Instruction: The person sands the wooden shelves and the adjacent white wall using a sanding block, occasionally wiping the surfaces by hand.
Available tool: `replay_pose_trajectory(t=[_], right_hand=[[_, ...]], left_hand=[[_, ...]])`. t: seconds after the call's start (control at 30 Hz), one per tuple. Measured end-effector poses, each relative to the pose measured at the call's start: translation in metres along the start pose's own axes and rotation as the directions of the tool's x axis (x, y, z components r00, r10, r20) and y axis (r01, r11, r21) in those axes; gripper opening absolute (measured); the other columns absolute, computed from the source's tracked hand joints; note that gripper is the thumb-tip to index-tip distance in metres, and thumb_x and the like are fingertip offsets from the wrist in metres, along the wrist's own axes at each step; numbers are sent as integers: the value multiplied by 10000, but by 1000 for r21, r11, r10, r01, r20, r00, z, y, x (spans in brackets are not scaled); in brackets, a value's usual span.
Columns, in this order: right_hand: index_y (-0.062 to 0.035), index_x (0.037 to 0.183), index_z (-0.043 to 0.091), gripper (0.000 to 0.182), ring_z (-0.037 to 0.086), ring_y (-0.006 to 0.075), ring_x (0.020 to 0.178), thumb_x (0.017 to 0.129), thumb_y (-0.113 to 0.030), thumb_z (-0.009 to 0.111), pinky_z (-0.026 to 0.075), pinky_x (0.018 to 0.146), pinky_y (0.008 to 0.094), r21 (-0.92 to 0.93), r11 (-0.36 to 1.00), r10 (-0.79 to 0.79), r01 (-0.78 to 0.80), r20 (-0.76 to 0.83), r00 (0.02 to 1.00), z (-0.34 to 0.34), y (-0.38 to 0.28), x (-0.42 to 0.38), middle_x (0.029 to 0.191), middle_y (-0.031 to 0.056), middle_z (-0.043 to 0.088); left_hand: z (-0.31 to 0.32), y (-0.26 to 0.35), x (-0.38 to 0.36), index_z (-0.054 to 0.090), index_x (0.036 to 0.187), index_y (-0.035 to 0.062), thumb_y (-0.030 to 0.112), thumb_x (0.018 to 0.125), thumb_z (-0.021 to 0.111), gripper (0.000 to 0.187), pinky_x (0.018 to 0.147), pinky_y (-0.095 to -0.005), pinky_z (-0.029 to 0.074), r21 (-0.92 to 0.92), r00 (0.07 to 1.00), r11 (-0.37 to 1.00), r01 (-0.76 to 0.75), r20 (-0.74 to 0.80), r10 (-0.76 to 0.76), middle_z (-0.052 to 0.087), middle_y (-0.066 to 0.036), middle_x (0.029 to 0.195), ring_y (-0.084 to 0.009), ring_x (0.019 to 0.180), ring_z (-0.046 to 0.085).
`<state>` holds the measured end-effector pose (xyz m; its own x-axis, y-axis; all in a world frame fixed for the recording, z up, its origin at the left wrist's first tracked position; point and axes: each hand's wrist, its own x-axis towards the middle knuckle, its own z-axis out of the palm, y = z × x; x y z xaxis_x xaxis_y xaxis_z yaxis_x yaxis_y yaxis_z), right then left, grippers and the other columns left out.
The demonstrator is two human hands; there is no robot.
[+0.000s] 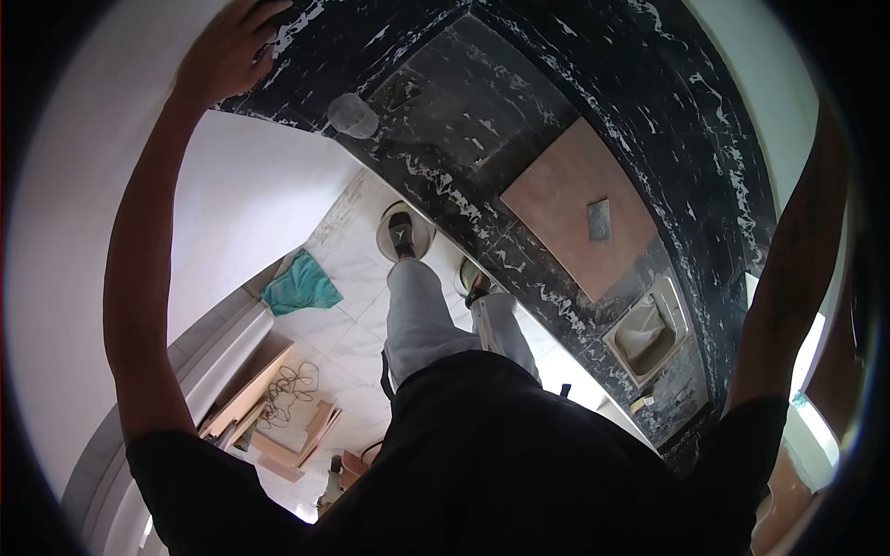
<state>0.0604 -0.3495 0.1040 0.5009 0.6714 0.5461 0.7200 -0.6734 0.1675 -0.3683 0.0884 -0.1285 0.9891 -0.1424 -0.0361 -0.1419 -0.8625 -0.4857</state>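
Observation:
My left hand (232,51) is raised at the upper left, against the black marbled wall tiles (320,46) beside a white wall. Its fingers are bent and partly cut off by the frame's top edge; whether they hold anything is hidden. On the right my forearm (807,241) reaches upward, and its hand lies outside the picture. A cloudy, roundish container (352,116) stands on the corner of the black counter (436,185), below and to the right of my left hand.
A brown tile (556,204) with a small grey plate (600,221) lies on the counter, near a sink (672,347). Below are my feet on round supports, a green cloth (301,284), a tangled cord (289,389) and wooden pieces (320,431).

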Motion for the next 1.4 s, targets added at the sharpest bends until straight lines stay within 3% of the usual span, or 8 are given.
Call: replay_pose_trajectory(t=[0.1,0.2,0.5,0.6,0.7,0.9,1.1,1.4], right_hand=[[-60,1422,569,440,568,288,1321,1034,-268,548,431,1121,396,278,941,-189,194,-42,981,-8,-34,-19,1451,157,582],[-67,1432,563,444,567,269,1321,1037,-269,547,425,1124,388,82,994,-63,71,-103,993,-5,-35,-18,1446,143,590],[-91,1454,551,455,555,246,1331,1041,-281,545,406,1136,373,181,982,-46,59,-73,996,-9,-53,-27,1447,116,597],[-100,1462,548,460,548,242,1337,1042,-289,544,397,1142,367,196,979,-55,57,-17,998,-17,-55,-30,1452,105,596],[-102,1446,572,450,546,231,1338,1038,-290,557,393,1144,360,7,974,227,-228,-123,966,-8,-72,-30,1455,82,598],[-61,1442,567,432,536,198,1344,1051,-244,547,396,1140,338,297,944,111,-145,127,986,-28,-71,-28,1449,75,602],[-49,1424,586,415,556,185,1315,1051,-229,570,406,1116,304,264,964,30,-26,-11,1000,-15,-65,-31,1414,63,627],[-95,1413,607,463,587,194,1268,1031,-357,594,413,1103,314,-111,974,186,-197,-100,977,-12,-27,-17,1377,77,650]], left_hand=[[-2,0,-3,774,942,75,264,883,638,241,1247,-470,279,-57,996,998,-35,-79,30,508,-78,1458,-310,1501,267],[-1,5,-3,780,951,67,262,890,640,247,1250,-458,274,-94,997,995,24,-65,-30,500,-77,1462,-306,1512,239],[-13,5,-5,781,1040,87,306,861,707,292,1264,-438,246,-156,1000,987,25,12,-24,468,-79,1510,-309,1524,212],[-6,8,-3,751,982,55,99,850,725,142,1188,-408,399,-318,992,946,63,-82,-94,453,-13,1545,-237,1502,314],[-12,9,-4,758,1017,73,149,859,740,176,1193,-407,394,-322,989,945,59,-107,-98,465,-11,1530,-231,1497,324],[9,4,-17,745,1064,84,151,882,727,195,1193,-419,386,-337,983,941,40,-157,-98,436,-21,1560,-238,1489,346],[11,4,-15,749,1048,95,188,888,744,185,1183,-409,399,-395,967,919,11,-229,-110,518,-22,1488,-214,1478,355],[15,-4,-17,705,1161,117,171,920,703,247,1138,-421,440,-310,978,951,-8,-202,-58,482,-37,1533,-251,1446,414]])
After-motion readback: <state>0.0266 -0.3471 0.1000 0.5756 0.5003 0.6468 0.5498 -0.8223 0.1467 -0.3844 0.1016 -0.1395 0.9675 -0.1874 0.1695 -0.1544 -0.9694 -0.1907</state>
